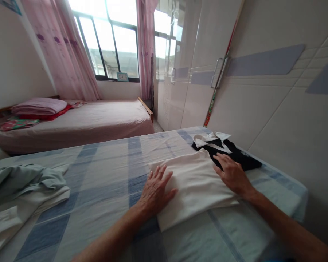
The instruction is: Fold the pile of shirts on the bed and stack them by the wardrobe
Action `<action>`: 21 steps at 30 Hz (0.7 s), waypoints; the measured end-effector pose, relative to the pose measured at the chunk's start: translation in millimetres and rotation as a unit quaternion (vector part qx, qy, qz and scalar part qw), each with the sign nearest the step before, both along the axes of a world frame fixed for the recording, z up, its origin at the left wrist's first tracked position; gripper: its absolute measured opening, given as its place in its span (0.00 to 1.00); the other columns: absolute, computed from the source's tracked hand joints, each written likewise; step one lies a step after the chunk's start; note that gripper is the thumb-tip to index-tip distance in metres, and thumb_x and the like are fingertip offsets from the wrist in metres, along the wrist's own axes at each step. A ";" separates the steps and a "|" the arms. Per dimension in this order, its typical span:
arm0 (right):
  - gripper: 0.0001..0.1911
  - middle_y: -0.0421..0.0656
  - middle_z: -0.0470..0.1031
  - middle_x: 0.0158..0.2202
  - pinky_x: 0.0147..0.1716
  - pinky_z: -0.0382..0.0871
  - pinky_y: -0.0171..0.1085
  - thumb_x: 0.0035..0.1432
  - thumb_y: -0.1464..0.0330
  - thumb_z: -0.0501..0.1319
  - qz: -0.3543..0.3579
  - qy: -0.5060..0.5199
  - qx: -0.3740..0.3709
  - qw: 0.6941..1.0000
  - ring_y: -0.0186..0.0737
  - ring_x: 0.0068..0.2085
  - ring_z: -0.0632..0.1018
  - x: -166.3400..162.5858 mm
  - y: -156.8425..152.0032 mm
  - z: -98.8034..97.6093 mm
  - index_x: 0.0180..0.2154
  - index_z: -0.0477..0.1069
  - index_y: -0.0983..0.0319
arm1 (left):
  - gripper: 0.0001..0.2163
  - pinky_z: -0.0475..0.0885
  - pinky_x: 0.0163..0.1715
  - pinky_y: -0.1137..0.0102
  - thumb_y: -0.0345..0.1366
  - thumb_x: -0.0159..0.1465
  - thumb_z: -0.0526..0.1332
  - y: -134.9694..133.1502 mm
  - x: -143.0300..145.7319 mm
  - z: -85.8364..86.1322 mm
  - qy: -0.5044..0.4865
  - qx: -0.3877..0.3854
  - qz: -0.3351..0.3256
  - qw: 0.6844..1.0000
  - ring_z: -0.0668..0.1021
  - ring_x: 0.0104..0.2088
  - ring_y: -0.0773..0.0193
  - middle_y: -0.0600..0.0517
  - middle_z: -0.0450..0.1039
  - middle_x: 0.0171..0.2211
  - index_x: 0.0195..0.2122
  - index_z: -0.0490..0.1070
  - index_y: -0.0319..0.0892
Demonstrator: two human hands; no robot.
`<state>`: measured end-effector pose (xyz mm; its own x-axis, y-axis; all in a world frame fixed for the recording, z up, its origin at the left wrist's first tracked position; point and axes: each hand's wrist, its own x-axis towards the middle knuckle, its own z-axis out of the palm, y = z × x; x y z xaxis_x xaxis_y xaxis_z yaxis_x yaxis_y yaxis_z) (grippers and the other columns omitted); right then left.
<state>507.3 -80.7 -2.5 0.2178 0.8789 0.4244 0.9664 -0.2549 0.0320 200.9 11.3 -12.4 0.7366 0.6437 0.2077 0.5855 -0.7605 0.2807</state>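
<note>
White folded garment [192, 182] lay flat on the bed [98, 174] straight in front of me, toward the right side near the wardrobe [196, 72]. It was folded into a nearly square slab, so I could find no clear long axis. It sat turned a little, with its far right corner pointing at a black garment [235, 153] with a white collar. That corner seemed to overlap the black one.

Both hands were on it. My left hand [155, 189] rested palm down on its left edge, fingers spread and flat, the heel on the sheet and the fingertips on the white cloth. My right hand [232, 174] lay palm down on the far right part, fingers loosely spread, pinching nothing. Its fingertips reached the line where white met black, and I could not tell whether they touched the black cloth. Neither hand was nearer, as the garment sat between them.

The white cloth looked soft, matte and fairly thick, with smooth folded edges. The sheet was thin cotton in pale blue and darker blue checks, lightly creased. Well apart to my left lay a loose heap of clothes [22, 182], pale green and white, crumpled. Beyond stood a second bed [98, 120] in pink, and the wardrobe doors were glossy.
</note>
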 end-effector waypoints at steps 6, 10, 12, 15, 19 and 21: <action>0.28 0.47 0.64 0.61 0.59 0.55 0.48 0.55 0.77 0.51 0.254 0.054 -0.041 0.965 0.45 0.63 0.61 -88.7 58.3 33.6 0.58 0.63 0.61 | 0.13 0.70 0.43 0.63 0.38 0.65 0.51 -20.5 -39.7 28.4 0.024 -0.047 0.103 0.993 0.76 0.44 0.55 0.46 0.72 0.44 0.47 0.68 0.41; 0.38 0.46 0.61 0.63 0.57 0.55 0.47 0.49 0.84 0.49 0.383 0.044 -0.115 0.915 0.45 0.64 0.58 -142.8 110.8 28.0 0.62 0.58 0.59 | 0.10 0.67 0.37 0.66 0.39 0.65 0.51 -27.6 -58.9 24.2 0.052 -0.099 0.118 0.987 0.76 0.36 0.59 0.49 0.72 0.37 0.39 0.69 0.42; 0.36 0.48 0.62 0.62 0.56 0.54 0.48 0.50 0.83 0.51 0.454 -0.004 -0.143 0.880 0.46 0.65 0.57 -160.3 129.1 21.7 0.61 0.59 0.59 | 0.09 0.66 0.36 0.67 0.37 0.64 0.52 -24.5 -63.4 18.4 0.033 -0.111 0.115 0.987 0.75 0.34 0.60 0.49 0.72 0.37 0.39 0.70 0.42; 0.23 0.51 0.72 0.50 0.52 0.56 0.46 0.55 0.77 0.55 0.487 -0.088 -0.173 0.852 0.47 0.57 0.66 -173.2 142.3 16.8 0.53 0.67 0.61 | 0.10 0.64 0.36 0.68 0.37 0.62 0.52 -17.1 -65.5 13.4 -0.014 -0.140 0.102 0.985 0.73 0.32 0.62 0.49 0.71 0.35 0.40 0.71 0.41; 0.08 0.49 0.74 0.37 0.46 0.59 0.44 0.57 0.73 0.56 0.438 -0.170 -0.176 0.865 0.45 0.44 0.71 -171.2 140.3 30.2 0.36 0.73 0.64 | 0.15 0.63 0.32 0.69 0.47 0.62 0.53 -8.2 -61.8 19.3 -0.072 -0.231 0.119 0.963 0.72 0.29 0.62 0.51 0.71 0.28 0.36 0.71 0.40; 0.05 0.50 0.74 0.39 0.48 0.58 0.44 0.53 0.72 0.58 0.419 -0.175 -0.146 0.879 0.46 0.45 0.70 -166.6 133.5 45.1 0.32 0.73 0.64 | 0.20 0.63 0.30 0.69 0.53 0.59 0.54 -6.7 -56.7 23.6 -0.097 -0.290 0.138 0.942 0.72 0.28 0.62 0.52 0.71 0.26 0.37 0.69 0.39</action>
<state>340.7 52.8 42.6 -0.6569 0.7510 0.0666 0.7289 0.6100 0.3110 144.2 4.6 11.2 0.5092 0.8517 -0.1241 0.6329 -0.2728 0.7245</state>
